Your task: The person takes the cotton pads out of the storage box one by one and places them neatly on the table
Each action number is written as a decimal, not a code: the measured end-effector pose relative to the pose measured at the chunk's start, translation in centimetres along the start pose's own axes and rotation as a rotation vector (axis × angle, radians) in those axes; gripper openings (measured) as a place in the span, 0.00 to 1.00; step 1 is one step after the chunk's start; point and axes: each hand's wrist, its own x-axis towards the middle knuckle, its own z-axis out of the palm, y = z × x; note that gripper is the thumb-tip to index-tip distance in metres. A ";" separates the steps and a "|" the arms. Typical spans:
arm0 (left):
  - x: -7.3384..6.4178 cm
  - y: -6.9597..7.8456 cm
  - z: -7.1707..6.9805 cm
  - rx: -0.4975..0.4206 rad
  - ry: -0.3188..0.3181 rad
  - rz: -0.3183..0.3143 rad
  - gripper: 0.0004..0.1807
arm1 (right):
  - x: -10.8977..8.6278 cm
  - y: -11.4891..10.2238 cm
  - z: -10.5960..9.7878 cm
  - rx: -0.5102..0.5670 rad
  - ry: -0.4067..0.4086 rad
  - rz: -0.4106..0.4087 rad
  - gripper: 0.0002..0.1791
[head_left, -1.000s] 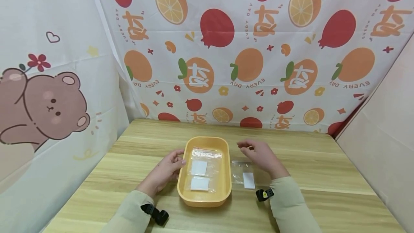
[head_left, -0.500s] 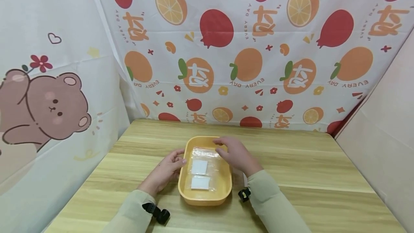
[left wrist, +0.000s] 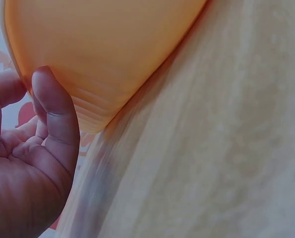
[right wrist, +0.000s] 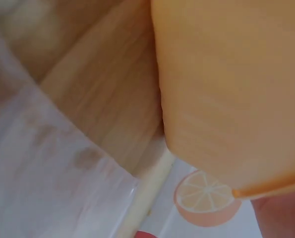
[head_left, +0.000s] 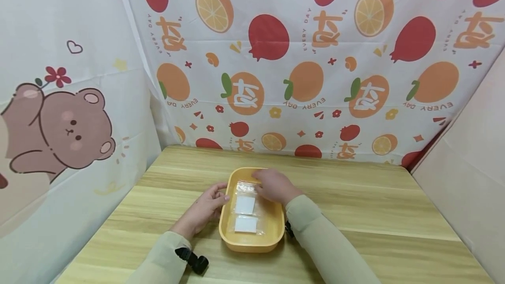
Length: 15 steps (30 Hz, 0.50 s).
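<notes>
A yellow plastic tray stands on the table, holding clear zip bags with white cards inside. My left hand pinches the tray's left rim, with the thumb on one side and fingers on the other. From the right, my right hand reaches over the rim into the tray's far end. Its thumb and fingers stand apart near the zip end of the upper bag. In the right wrist view that hand is mostly hidden behind the tray's wall.
The wooden table extends on both sides of the tray. A fruit-print curtain hangs behind it, and a bear-print curtain at the left. A wrist camera sits on the left sleeve.
My right hand has moved left, from beside the tray to inside its far end. The bag lying right of the tray is now hidden by the right arm. The left hand keeps its grip.
</notes>
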 end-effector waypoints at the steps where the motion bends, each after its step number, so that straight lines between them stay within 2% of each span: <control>1: 0.0 0.0 0.0 -0.001 0.000 -0.001 0.30 | 0.0 -0.1 -0.1 -0.017 -0.012 -0.003 0.17; 6: -0.1 0.1 0.1 -0.002 -0.002 0.000 0.30 | 0.0 -0.5 0.1 -0.112 -0.052 0.009 0.04; 10: -0.1 0.2 0.2 -0.002 0.002 -0.004 0.30 | 0.2 -0.4 0.6 -0.194 -0.105 0.015 0.08; 12: -0.1 0.3 0.3 -0.002 0.006 -0.006 0.30 | 0.3 -0.3 0.7 -0.220 -0.126 0.011 0.07; 15: -0.2 0.2 0.3 -0.005 0.012 -0.010 0.30 | 0.3 -0.3 0.8 -0.212 -0.146 0.006 0.10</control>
